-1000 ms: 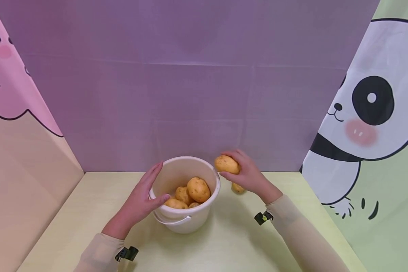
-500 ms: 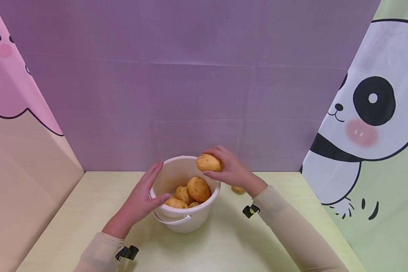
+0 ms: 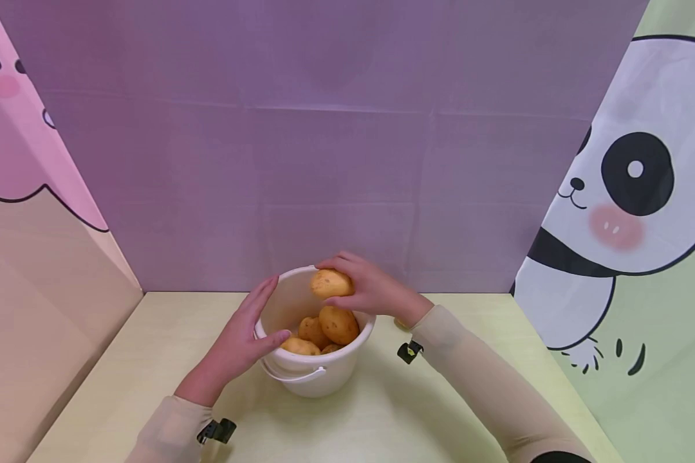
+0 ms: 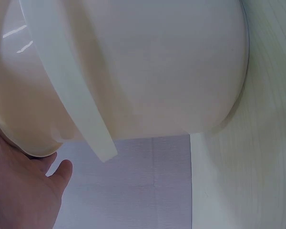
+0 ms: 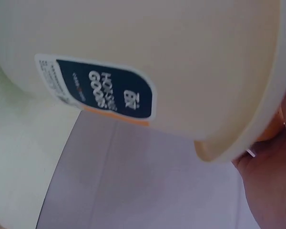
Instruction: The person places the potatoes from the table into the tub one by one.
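A white bucket (image 3: 324, 376) with a handle stands on the table, and several potatoes (image 3: 313, 331) lie inside it. My left hand (image 3: 243, 334) holds the bucket's rim at its left side, thumb lapping over the near edge and fingers toward the back. Over the bucket's mouth, my right hand (image 3: 367, 286) grips another potato (image 3: 330, 283) between thumb and fingers, above the ones inside. The left wrist view shows the bucket wall (image 4: 157, 67) and part of my left hand (image 4: 24, 191). In the right wrist view, the potato (image 5: 274, 128) is mostly hidden behind the rim.
One more potato (image 3: 402, 323) sits on the table right of the bucket, largely covered by my right wrist. The pale wooden table (image 3: 150, 360) meets a purple backdrop (image 3: 336, 161) behind the bucket. Printed cartoon panels flank both sides, with a panda (image 3: 660, 244) at right.
My right hand has carried its potato leftward from beside the bucket to over its opening. My left hand and the bucket have stayed in place.
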`<action>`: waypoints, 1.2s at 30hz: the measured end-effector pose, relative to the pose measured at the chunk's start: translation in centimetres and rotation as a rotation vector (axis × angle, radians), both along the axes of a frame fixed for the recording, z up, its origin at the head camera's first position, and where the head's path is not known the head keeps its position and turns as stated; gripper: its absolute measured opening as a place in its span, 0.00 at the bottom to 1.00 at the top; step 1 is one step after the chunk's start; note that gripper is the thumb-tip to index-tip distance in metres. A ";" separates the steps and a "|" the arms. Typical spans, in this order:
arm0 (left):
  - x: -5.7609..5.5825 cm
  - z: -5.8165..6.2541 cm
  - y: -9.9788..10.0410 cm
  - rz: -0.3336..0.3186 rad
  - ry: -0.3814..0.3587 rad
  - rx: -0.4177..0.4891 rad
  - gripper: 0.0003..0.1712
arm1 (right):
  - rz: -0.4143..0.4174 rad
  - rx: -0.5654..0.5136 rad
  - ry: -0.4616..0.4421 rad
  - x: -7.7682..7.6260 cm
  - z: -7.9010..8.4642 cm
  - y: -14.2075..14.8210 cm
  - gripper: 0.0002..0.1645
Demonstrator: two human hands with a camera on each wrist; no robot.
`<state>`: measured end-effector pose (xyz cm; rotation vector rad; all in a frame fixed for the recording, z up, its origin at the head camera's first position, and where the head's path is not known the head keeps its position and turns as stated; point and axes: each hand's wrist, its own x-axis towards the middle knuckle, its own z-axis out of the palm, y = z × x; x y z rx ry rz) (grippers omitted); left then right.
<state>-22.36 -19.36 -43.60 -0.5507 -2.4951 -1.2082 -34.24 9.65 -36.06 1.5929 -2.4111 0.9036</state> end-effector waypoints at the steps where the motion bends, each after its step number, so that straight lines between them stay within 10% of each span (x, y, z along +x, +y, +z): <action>1: 0.0 0.0 0.0 0.000 -0.004 0.000 0.59 | 0.008 0.006 0.004 -0.1 0.0 -0.3 0.35; 36: 0.2 -0.1 0.0 0.001 -0.016 -0.010 0.58 | 0.092 0.044 -0.091 0.1 -0.8 -5.0 0.38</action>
